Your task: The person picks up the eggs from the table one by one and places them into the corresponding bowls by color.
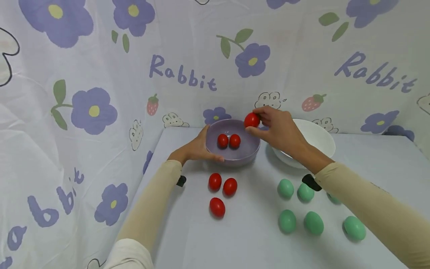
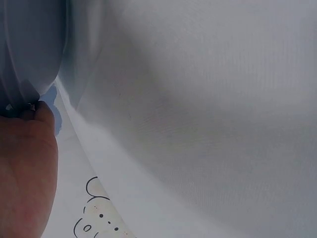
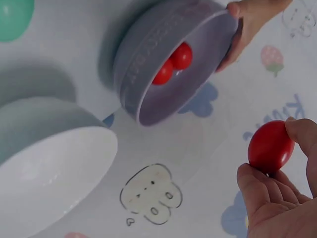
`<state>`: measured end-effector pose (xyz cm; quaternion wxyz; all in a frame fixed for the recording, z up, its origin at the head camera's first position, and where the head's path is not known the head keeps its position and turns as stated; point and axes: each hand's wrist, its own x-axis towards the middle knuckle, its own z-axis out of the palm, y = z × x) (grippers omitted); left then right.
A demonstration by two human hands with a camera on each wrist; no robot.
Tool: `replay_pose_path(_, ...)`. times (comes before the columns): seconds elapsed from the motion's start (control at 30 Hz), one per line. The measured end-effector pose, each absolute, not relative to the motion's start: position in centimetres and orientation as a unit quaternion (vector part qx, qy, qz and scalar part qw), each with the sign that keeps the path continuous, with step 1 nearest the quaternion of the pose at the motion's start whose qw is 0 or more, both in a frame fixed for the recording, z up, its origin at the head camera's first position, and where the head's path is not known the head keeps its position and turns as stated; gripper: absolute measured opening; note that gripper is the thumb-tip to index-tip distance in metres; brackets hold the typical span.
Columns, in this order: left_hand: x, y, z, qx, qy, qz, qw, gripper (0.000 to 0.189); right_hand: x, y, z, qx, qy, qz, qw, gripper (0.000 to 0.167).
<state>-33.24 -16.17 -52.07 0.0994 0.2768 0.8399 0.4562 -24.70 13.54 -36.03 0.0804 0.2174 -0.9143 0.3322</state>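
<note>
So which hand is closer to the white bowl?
Right. The right hand, holding a red egg, is up near the white bowl; the left hand is farther off, holding the far side of the purple bowl.

Left bowl (image 1: 235,162) mid-frame, right bowl (image 1: 320,138) alongside
On my feed, two eggs (image 1: 223,141) sit inside the left, three eggs (image 1: 215,182) before it, more eggs (image 1: 314,223) lower right

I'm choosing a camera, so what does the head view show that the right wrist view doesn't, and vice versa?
Only the head view: three red eggs on the table, both sleeves.

Only the right wrist view: lettering on the purple bowl.

Both: the right hand holding a red egg, the left hand gripping that bowl, two red eggs inside, the white bowl, and green eggs, just one in the wrist view.
</note>
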Motion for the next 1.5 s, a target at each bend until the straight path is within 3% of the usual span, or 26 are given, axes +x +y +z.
replay_pose_path(0.27, -31.7, -16.7, -50.3, 0.27, 0.819, 0.495, 0.109, 0.127, -29.9, 12.1, -38.0, 0.208, -0.929, 0.297, 0.067, 0.054)
replay_pose_path(0.47, -31.3, -16.3, -49.4, 0.29, 0.809, 0.5, 0.109, 0.123, -31.9, 11.6, -41.0, 0.196, -0.95, 0.242, 0.032, 0.052)
replay_pose_path(0.7, -31.4, -16.0, -49.6, 0.286, 0.817, 0.488, 0.115, 0.125, -32.4, 11.4, -44.3, 0.199, -0.958, 0.208, -0.017, 0.047)
replay_pose_path(1.0, -31.7, -16.5, -49.6, 0.279, 0.821, 0.483, 0.123, 0.135, -32.7, 9.9, -46.0, 0.203, -0.96, 0.187, -0.046, 0.037)
replay_pose_path(1.2, -31.6, -16.5, -49.8, 0.274, 0.82, 0.486, 0.13, 0.13, -32.8, 9.4, -46.8, 0.2, -0.961, 0.182, -0.054, 0.031)
replay_pose_path(1.5, -31.6, -16.5, -49.7, 0.278, 0.814, 0.495, 0.121, 0.124, -33.2, 9.1, -47.3, 0.209, -0.961, 0.168, -0.061, 0.036)
